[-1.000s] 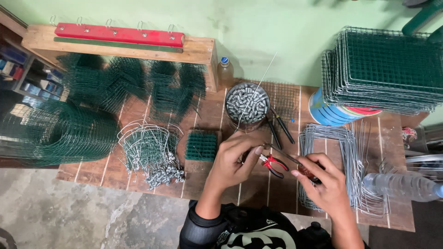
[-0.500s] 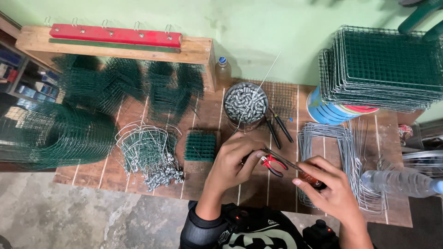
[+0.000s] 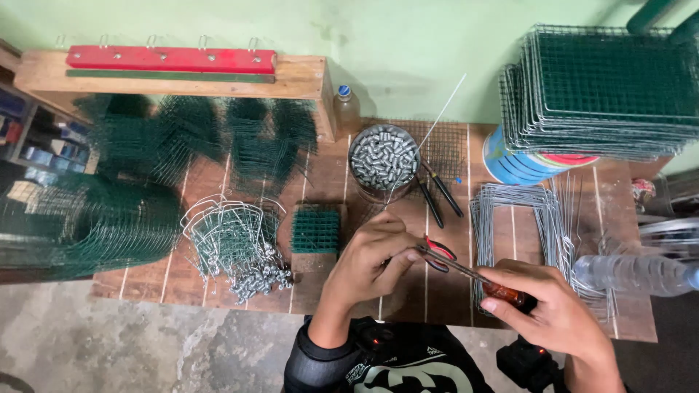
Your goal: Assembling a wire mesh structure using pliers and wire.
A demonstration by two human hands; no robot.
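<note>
Now the view has tipped a little, yet both hands sit much as before over the near edge of the wooden worktop (image 3: pixel 218 182): the left hand (image 3: pixel 368 266) is curled around a thin straight wire (image 3: pixel 429 131) that slants up to the far wall, while the right hand (image 3: pixel 557 313) is clenched on red-handled pliers (image 3: pixel 466 271) whose nose meets the left fingers. Just beyond stands a round tin (image 3: pixel 384 161) of small shiny metal sleeves, with bent wire frames (image 3: pixel 510 218) right and springy green mesh (image 3: pixel 315 231) left.
</note>
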